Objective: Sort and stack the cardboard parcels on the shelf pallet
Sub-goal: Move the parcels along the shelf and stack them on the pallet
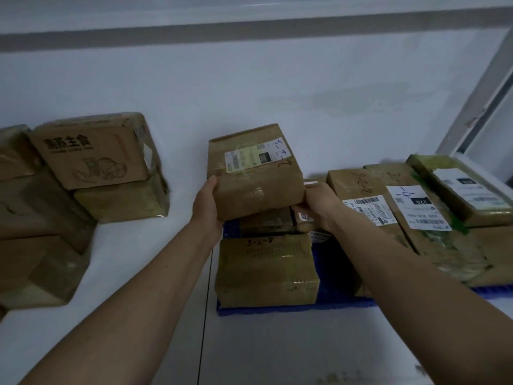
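Note:
A taped cardboard parcel (255,173) with a white shipping label and handwritten numbers is held up between both hands. My left hand (206,201) grips its left side, my right hand (319,204) its right lower corner. Below it a blue pallet (277,309) carries a taped parcel (266,270) marked by hand at the front, and smaller parcels (266,222) lie behind it, partly hidden by the held one. To the right, long labelled parcels (410,215) lie side by side on the pallet.
On the left, a separate pile of cardboard boxes (91,154) stands on the pale floor, one printed with characters and a drawing. A pale wall rises behind. A metal frame post (477,107) slants at the far right. A green-taped parcel (466,187) lies at the right end.

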The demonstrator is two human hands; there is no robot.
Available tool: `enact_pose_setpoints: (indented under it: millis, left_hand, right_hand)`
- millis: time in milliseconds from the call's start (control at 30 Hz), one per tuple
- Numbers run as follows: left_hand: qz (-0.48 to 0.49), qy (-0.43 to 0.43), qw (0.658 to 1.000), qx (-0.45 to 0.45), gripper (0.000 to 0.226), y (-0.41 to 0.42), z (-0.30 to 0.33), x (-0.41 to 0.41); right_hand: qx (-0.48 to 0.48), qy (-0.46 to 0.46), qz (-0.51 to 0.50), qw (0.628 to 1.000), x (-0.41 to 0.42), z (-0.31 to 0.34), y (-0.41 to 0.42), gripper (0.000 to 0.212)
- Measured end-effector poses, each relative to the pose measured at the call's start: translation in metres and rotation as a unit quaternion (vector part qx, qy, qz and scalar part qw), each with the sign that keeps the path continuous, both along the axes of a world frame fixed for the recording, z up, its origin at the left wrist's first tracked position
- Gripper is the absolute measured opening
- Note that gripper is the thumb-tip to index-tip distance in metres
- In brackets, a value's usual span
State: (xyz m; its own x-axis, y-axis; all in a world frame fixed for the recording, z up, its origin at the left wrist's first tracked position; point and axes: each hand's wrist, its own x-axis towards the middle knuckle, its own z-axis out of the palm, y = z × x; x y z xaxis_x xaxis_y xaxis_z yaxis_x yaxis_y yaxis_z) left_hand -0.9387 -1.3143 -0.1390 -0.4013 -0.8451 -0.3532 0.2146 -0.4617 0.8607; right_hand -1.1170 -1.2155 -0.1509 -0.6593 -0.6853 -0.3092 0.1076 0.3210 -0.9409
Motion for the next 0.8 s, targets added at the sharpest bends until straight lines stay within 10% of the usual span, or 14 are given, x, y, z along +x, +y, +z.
enact_pose_setpoints:
  millis: [467, 800]
  left_hand:
    - [-0.035, 0.009, 0.999, 0.002, 0.023, -0.016, -0.013, 0.001]
    - [-0.039, -0.051, 0.996, -0.057, 0.023, -0.014, -0.010, 0.005]
  right_hand:
    - [-0.022, -0.201, 0.057, 0.978, 0.001, 0.005, -0.021, 0.078]
    - [-0.091, -0.161, -0.027, 0.982, 0.005, 0.012, -0.022, 0.052]
